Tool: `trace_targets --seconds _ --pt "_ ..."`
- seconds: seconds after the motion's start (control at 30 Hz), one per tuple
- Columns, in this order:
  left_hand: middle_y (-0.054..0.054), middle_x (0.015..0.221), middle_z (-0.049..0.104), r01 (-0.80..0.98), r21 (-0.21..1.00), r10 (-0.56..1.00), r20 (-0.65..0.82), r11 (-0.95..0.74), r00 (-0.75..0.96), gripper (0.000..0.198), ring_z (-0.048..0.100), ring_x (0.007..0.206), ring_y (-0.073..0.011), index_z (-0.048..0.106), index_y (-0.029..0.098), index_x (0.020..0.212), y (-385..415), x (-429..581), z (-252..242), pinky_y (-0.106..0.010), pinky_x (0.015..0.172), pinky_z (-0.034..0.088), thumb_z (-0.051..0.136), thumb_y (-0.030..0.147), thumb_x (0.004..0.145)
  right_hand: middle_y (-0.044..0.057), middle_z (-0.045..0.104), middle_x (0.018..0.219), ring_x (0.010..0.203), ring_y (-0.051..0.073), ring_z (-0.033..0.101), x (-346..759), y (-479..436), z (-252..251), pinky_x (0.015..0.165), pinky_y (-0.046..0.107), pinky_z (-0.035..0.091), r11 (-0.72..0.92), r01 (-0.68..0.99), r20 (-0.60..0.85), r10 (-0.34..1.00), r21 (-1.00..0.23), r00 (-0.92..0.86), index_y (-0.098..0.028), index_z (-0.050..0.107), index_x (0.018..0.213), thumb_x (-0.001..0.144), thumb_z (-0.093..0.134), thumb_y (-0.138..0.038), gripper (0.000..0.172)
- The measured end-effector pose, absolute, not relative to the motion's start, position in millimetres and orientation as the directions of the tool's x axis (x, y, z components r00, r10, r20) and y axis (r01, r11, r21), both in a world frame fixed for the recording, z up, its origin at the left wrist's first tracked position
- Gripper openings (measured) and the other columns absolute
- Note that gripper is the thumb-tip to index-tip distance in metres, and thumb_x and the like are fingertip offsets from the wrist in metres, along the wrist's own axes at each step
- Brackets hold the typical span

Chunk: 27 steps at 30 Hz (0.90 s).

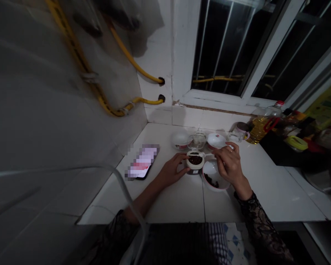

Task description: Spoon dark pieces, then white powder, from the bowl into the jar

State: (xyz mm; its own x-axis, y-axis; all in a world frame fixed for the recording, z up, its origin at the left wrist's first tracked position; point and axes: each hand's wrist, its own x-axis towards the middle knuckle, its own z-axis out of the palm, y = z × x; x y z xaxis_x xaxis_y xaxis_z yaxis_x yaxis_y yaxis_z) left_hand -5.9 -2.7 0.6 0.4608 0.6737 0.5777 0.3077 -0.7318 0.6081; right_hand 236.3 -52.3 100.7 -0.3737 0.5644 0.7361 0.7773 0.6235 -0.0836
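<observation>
With its thumb and fingers, my left hand grips the left side of a small jar with a pale rim. Dark reddish-brown contents show inside the jar's mouth. In my right hand the fingers pinch the end of a small white spoon, which reaches over the jar's mouth. A white bowl with a pink rim stands below my right hand, right beside the jar. Some dark food lies in it. My right fingers partly cover the bowl's far rim.
Behind the jar stand a glass container and two white bowls, one left and one right. A lit phone lies on the left. Farther right are an oil bottle, a mug and a yellow-green lidded container. A pale cable crosses the foreground.
</observation>
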Motion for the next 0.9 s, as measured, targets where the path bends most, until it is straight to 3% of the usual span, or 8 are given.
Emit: trace_targets --seconds 0.2,0.4,0.53,0.63,0.77,0.9 --pt "-0.011 0.124 0.059 0.302 0.594 0.66 0.597 -0.746 0.456 0.034 0.063 0.109 -0.0225 0.052 0.024 0.121 -2 -6 1 -0.037 0.084 0.058 0.06 0.032 0.09 0.001 0.069 0.072 0.065 0.018 0.059 258 -62 88 0.096 0.046 0.039 0.562 0.796 0.762 0.61 -0.225 -0.216 -0.024 0.065 0.085 0.087 0.047 -0.016 0.02" --pt "-0.011 0.125 0.058 0.305 0.598 0.665 0.597 -0.742 0.448 0.034 0.062 0.112 -0.0233 0.052 0.024 0.121 -2 -5 -1 -0.037 0.083 0.058 0.061 0.033 0.089 0.001 0.071 0.071 0.064 0.018 0.06 282 -71 63 0.097 0.047 0.038 0.424 0.847 0.582 0.794 -0.322 -0.175 -0.023 0.066 0.082 0.083 0.047 -0.018 0.02" --pt "-0.011 0.127 0.058 0.313 0.609 0.679 0.578 -0.728 0.453 0.034 0.062 0.112 -0.0228 0.052 0.024 0.122 -3 -6 -1 -0.036 0.082 0.059 0.06 0.032 0.09 0.002 0.069 0.067 0.072 0.021 0.06 275 -74 52 0.094 0.045 0.04 0.364 0.808 0.481 0.869 -0.463 -0.116 -0.024 0.067 0.078 0.081 0.047 -0.02 0.02" --pt "-0.011 0.127 0.058 0.313 0.618 0.686 0.571 -0.721 0.451 0.034 0.063 0.11 -0.0222 0.052 0.024 0.122 -3 -6 0 -0.037 0.082 0.059 0.061 0.032 0.089 0.002 0.066 0.061 0.077 0.023 0.06 266 -74 49 0.084 0.04 0.044 0.279 0.735 0.398 0.917 -0.618 -0.013 -0.024 0.067 0.073 0.079 0.049 -0.027 0.019" --pt "-0.011 0.126 0.058 0.309 0.613 0.68 0.579 -0.727 0.449 0.034 0.063 0.11 -0.0219 0.052 0.024 0.122 -3 -5 1 -0.037 0.083 0.059 0.061 0.03 0.089 0.0 0.061 0.053 0.062 0.02 0.057 260 -72 49 0.068 0.033 0.045 0.183 0.545 0.282 0.954 -0.818 0.104 -0.023 0.065 0.068 0.075 0.052 -0.033 0.018" --pt "-0.011 0.126 0.058 0.31 0.598 0.668 0.592 -0.739 0.451 0.034 0.063 0.111 -0.0226 0.052 0.024 0.122 -3 -5 1 -0.037 0.084 0.058 0.061 0.03 0.089 -0.002 0.056 0.049 0.053 0.017 0.052 261 -72 52 0.058 0.029 0.041 0.113 0.373 0.202 0.957 -0.921 0.208 -0.021 0.064 0.066 0.071 0.056 -0.036 0.018"
